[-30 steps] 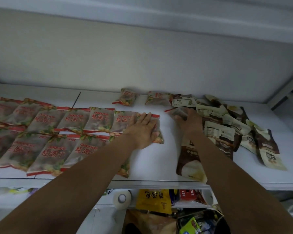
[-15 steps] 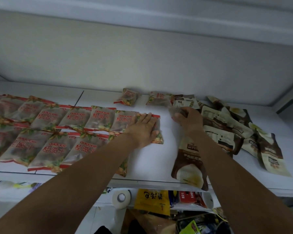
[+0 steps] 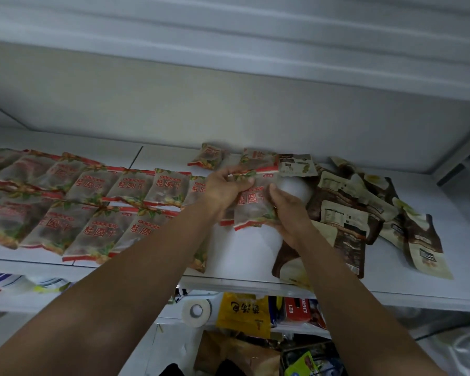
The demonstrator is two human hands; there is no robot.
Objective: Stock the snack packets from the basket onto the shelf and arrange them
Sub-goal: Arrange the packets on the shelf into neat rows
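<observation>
Left hand [image 3: 223,187] pinches the top edge of a red-lettered snack packet [image 3: 251,204]; my right hand [image 3: 288,210] grips its right side, over the shelf [image 3: 242,256]. I judge I'm arranging: next, lay it flat against the back row [image 3: 130,185] at its right end.

snack packets [image 3: 98,229]: translucent, red lettering, red edges | pouches [image 3: 345,221]: brown-cream | shelf [image 3: 242,253]: white
</observation>
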